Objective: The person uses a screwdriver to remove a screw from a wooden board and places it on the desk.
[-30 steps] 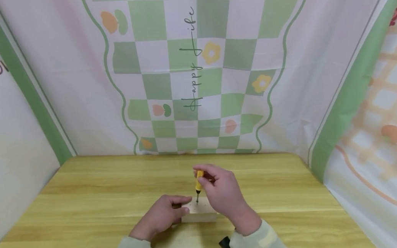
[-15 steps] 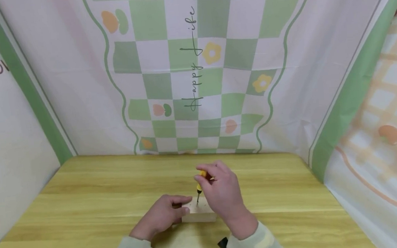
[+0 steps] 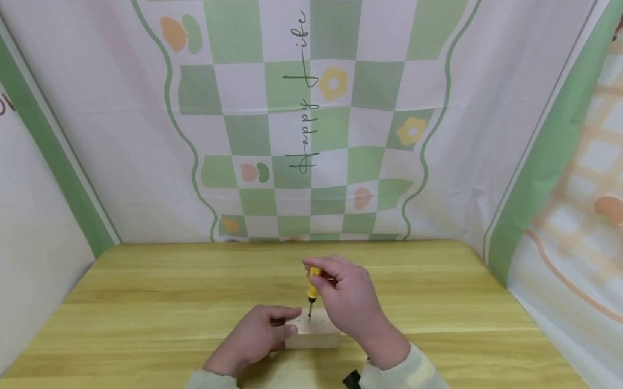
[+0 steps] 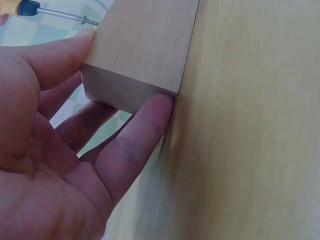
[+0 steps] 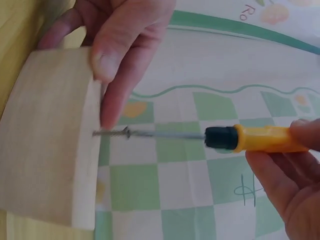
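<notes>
Two hands are engaged with a wooden block (image 3: 313, 341), which rests on the worktop (image 3: 151, 302) about midway between its left and right edges and well apart from its far edge. The left hand (image 3: 257, 335) grips the block's left end between thumb and fingers. The right hand (image 3: 351, 303) pinches the yellow handle of a screwdriver (image 5: 265, 138) between thumb and fingers; a black collar joins handle to metal shaft. The shaft points down at the block's upper face, its handle end leaning slightly toward the right edge of the worktop. The shaft tip meets the head of a screw (image 5: 114, 133). The screw stands on the upper face, with threads exposed; its depth cannot be determined. Beyond the far edge hangs a green-and-white checked cloth (image 3: 288, 87) lettered "Happy Life".
</notes>
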Action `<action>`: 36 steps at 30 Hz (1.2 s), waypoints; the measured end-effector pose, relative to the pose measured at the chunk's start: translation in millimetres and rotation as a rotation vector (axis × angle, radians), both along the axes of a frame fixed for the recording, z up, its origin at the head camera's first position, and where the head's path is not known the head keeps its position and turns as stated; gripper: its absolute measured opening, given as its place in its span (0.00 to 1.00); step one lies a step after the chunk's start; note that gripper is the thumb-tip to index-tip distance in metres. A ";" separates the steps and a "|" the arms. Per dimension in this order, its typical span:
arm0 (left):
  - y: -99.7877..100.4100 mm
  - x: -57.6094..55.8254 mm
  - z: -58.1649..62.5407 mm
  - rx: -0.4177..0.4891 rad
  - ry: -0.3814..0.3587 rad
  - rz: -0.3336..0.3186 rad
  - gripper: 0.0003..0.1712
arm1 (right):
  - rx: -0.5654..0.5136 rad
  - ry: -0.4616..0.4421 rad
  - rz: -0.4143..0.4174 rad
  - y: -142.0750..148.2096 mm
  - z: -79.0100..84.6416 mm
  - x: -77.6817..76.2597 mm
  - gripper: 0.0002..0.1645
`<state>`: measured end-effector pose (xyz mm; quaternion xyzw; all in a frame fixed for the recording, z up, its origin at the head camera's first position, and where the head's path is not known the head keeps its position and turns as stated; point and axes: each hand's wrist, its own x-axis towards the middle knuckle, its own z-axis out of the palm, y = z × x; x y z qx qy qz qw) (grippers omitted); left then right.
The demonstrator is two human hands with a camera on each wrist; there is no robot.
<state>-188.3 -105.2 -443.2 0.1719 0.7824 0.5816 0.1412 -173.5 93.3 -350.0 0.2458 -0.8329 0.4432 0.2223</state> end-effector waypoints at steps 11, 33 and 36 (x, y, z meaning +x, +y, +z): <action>1.2 -3.7 -1.8 -0.027 0.004 0.000 0.22 | -0.038 0.036 -0.123 -6.0 -4.8 2.5 0.17; 0.6 -3.5 -1.9 -0.037 0.015 0.005 0.22 | 0.012 0.104 -0.110 -5.2 -1.9 1.7 0.17; 0.5 -3.5 -2.3 -0.049 0.027 0.008 0.22 | 0.015 0.049 -0.046 -3.6 0.7 1.4 0.19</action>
